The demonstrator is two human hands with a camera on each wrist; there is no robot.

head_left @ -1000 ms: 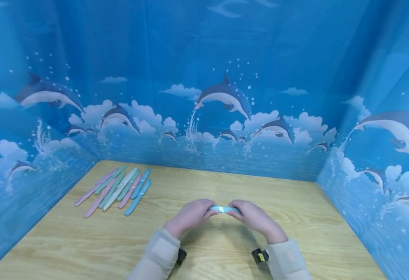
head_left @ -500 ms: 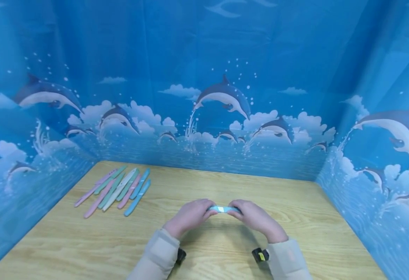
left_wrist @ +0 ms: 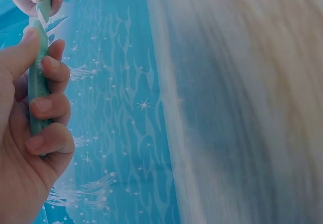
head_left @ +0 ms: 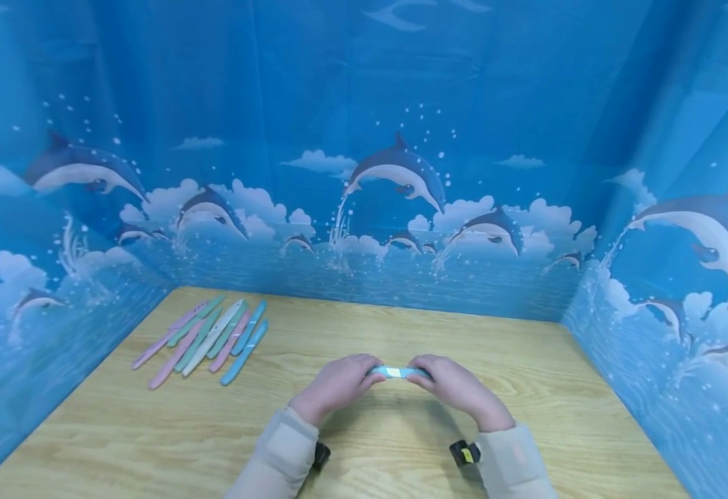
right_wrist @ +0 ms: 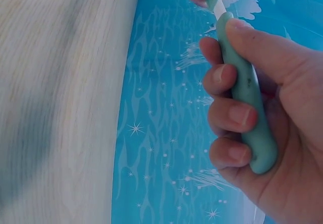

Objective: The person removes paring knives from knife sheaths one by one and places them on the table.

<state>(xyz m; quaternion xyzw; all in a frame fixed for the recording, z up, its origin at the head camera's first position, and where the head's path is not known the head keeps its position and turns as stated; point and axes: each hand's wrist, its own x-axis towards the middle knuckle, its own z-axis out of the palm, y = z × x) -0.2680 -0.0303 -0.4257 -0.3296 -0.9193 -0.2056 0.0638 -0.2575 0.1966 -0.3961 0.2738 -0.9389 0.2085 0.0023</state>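
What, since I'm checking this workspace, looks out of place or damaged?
No spill or damage shows. Only the slim pastel tools on the table look slightly untidy: unevenly laid, some overlapping. The left hand and right hand partly hide the teal tool they hold.

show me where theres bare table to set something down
Bare table: right of the right sleeve, up to the right curtain; left of the left sleeve, nearer than the pile of slim pieces; and a strip along the far curtain, right of that pile. Crowded: the pile's far-left corner, and the middle, where left grip and right grip hold a teal piece.
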